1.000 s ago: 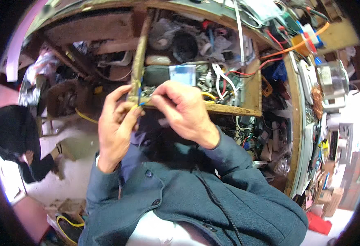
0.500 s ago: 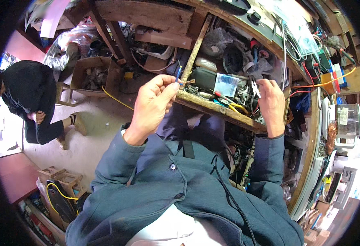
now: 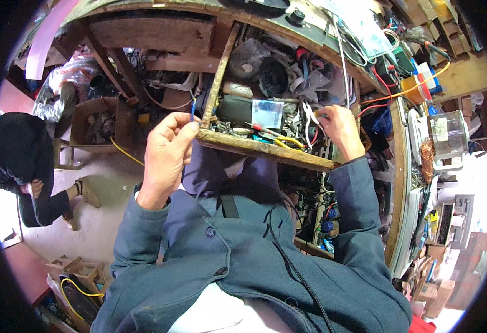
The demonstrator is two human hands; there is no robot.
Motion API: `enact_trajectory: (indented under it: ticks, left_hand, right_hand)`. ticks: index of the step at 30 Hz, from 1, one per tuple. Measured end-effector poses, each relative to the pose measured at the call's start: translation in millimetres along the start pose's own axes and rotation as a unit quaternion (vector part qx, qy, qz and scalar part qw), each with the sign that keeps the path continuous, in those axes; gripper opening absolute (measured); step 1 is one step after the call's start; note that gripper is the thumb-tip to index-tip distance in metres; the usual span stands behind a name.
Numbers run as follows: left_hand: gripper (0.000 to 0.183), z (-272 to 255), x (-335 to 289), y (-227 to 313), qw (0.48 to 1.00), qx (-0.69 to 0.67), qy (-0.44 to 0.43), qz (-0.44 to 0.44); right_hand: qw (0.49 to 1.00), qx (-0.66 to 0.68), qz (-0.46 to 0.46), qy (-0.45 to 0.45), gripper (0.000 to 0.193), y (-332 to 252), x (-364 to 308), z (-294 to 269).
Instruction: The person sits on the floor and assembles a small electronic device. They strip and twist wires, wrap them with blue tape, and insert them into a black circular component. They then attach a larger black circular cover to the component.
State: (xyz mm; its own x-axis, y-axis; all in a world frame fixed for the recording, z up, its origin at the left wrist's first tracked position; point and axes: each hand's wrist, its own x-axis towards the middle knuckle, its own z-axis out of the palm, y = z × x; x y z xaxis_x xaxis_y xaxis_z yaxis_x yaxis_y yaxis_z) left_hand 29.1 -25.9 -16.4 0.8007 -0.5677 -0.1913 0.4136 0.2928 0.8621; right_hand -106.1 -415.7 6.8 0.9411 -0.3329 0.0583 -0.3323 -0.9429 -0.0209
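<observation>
you wear a dark blue-green jacket over a white shirt, and a black cord trails down its front. beyond that, your left hand is raised just beside the near left corner of the wooden drawer, thumb and forefinger pinched on a thin blue wire that sticks up above the fingertips. your right hand is over the right part of the drawer, fingers curled in close to a pale-handled tool — whether they have hold of it, you cannot tell from here.

inside the drawer, pliers with yellow on the handles lie near the front edge. behind them are a clear bluish packet and, to its left, a dark pouch. deeper in, a round black cup sits next to a crumpled clear bag.

off to your right stands a see-through plastic container. to your left, past a cardboard box, another person in black sits bent over. farther back, above the drawer, the surface carries a small black knob and loose cables.
</observation>
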Motion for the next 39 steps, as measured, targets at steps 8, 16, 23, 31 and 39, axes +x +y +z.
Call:
enact_trajectory:
  ticks: [8,16,23,31,39]
  left_hand:
    - [0.012,-1.1,-0.2,0.4,1.0,-0.005,0.002,-0.013]
    - [0.013,24.2,2.1,0.7,1.0,0.011,-0.007,0.003]
    - [0.014,40.0,-4.0,10.0,0.999,0.01,-0.016,0.037]
    - [0.026,36.7,-16.1,15.1,0.998,0.014,-0.029,0.049]
    - [0.023,32.0,-13.5,12.9,0.999,0.0,-0.021,0.025]
  right_hand:
    - [0.986,0.081,0.02,0.141,0.026,-21.6,-30.5,-20.6]
    - [0.841,0.541,-0.019,0.028,0.017,-101.0,-43.8,-13.0]
    - [0.798,0.595,-0.092,0.007,0.016,-178.3,-36.6,-11.3]
    - [0.734,0.676,-0.067,0.003,0.023,-209.6,-31.9,-2.8]
    - [0.801,0.576,-0.145,0.068,0.02,-203.0,-29.6,10.2]
